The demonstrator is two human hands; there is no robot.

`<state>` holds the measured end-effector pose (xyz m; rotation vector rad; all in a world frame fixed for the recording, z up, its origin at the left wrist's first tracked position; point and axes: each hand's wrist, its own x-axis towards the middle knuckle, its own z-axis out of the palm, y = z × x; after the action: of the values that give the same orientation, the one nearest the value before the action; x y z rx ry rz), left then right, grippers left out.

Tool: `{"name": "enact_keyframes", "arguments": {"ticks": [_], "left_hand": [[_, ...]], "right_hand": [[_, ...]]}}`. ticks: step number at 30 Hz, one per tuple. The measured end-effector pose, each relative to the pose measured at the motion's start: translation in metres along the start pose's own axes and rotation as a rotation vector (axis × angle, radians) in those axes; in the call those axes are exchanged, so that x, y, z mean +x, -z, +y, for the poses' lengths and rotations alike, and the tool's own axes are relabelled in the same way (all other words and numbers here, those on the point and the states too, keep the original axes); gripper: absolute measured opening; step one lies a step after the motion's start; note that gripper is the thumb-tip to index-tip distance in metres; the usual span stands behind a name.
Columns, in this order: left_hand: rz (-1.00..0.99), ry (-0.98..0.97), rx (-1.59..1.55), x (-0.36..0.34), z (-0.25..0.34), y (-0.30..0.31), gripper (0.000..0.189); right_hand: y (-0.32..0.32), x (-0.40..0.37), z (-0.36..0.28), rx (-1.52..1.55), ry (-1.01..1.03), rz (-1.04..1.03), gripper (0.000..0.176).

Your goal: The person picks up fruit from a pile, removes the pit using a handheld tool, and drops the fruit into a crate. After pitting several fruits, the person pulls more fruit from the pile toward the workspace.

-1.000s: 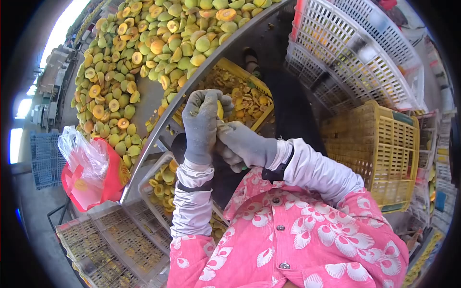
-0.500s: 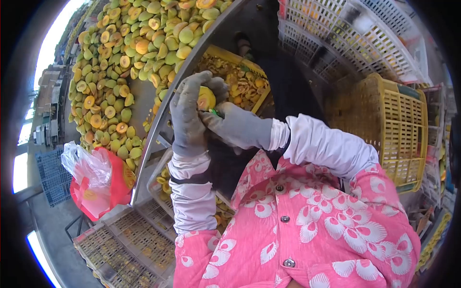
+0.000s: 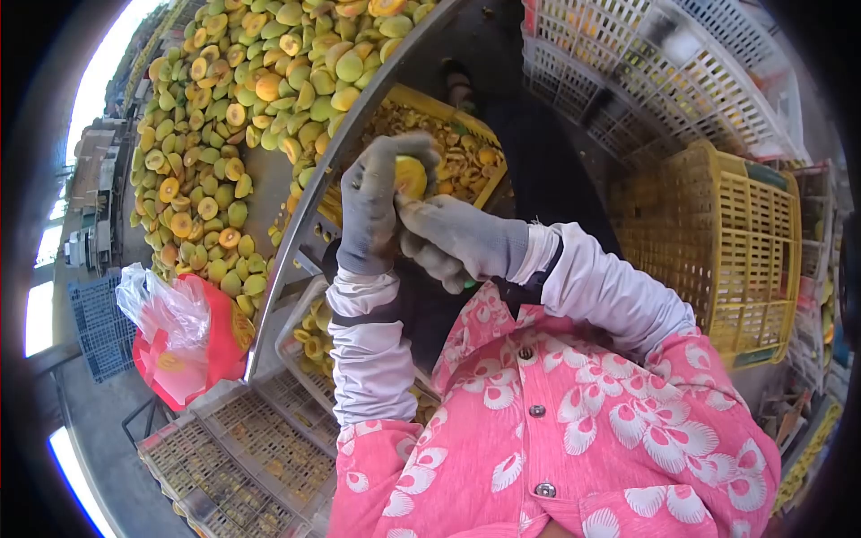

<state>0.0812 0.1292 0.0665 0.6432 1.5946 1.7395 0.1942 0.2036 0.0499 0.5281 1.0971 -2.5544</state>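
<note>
Held up over the yellow crate is a yellow-green peach (image 3: pixel 411 177), gripped in the curled fingers of my left hand (image 3: pixel 372 202), which wears a grey glove. Close against the fruit's lower side, my right hand (image 3: pixel 462 235), gloved too, is closed. A bit of green (image 3: pixel 470 283) shows under its fingers, apparently the end of a small green-handled tool; the rest is hidden. Many halved peaches (image 3: pixel 215 170) with orange flesh lie heaped on the metal table (image 3: pixel 269 193) to the left.
Beneath my hands, a yellow crate (image 3: pixel 493 184) holds peach scraps. A red bag (image 3: pixel 184 345) with clear plastic hangs at the table's edge. Stacked white crates (image 3: pixel 664 76) and a yellow basket (image 3: pixel 753 251) stand at right. Below left are a tub (image 3: pixel 291 345) and crates (image 3: pixel 260 457).
Both hands have shifted slightly right with the peach. My right hand has turned, so the green bit has gone from beside the fruit to below the fingers.
</note>
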Motion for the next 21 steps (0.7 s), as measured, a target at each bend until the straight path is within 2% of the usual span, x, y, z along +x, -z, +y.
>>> {"name": "enact_keyframes", "arguments": {"ticks": [2, 4, 9, 11, 12, 14, 15, 17, 18, 19, 21], "left_hand": [[-0.011, 0.008, -0.108, -0.007, -0.004, 0.006, 0.05], [-0.01, 0.012, -0.354, -0.009, -0.018, 0.01, 0.054], [0.0, -0.057, -0.443, -0.007, -0.05, 0.02, 0.053], [-0.07, 0.085, -0.62, -0.002, -0.057, 0.029, 0.05], [-0.068, 0.079, -0.623, 0.001, -0.052, 0.026, 0.05], [0.216, 0.206, -0.586, 0.006, -0.043, 0.019, 0.048], [0.222, 0.202, -0.586, 0.009, -0.05, 0.025, 0.048], [0.38, 0.138, -0.649, 0.014, -0.068, 0.039, 0.049], [0.396, 0.094, -0.61, 0.012, -0.069, 0.038, 0.049], [0.399, 0.095, -0.614, 0.011, -0.071, 0.04, 0.049], [0.554, -0.154, -0.36, 0.014, -0.075, 0.042, 0.049]], "right_hand": [[0.006, -0.002, -0.005, 0.038, -0.065, -0.149, 0.054], [0.009, -0.002, -0.006, -0.008, -0.064, -0.17, 0.053], [0.016, 0.006, -0.002, -0.014, -0.144, -0.237, 0.051], [0.011, 0.009, -0.002, -0.009, -0.119, -0.168, 0.055], [0.01, 0.013, -0.002, -0.016, -0.121, -0.169, 0.055], [0.009, 0.024, 0.001, -0.302, -0.082, 0.057, 0.056], [0.012, 0.032, 0.008, -0.305, -0.084, 0.052, 0.056], [0.022, 0.05, 0.023, -0.766, 0.392, 0.218, 0.052], [0.021, 0.054, 0.024, -0.647, 0.34, 0.244, 0.043], [0.022, 0.057, 0.025, -0.65, 0.335, 0.244, 0.043], [0.028, 0.063, 0.016, -0.793, 0.538, 0.601, 0.047]]}}
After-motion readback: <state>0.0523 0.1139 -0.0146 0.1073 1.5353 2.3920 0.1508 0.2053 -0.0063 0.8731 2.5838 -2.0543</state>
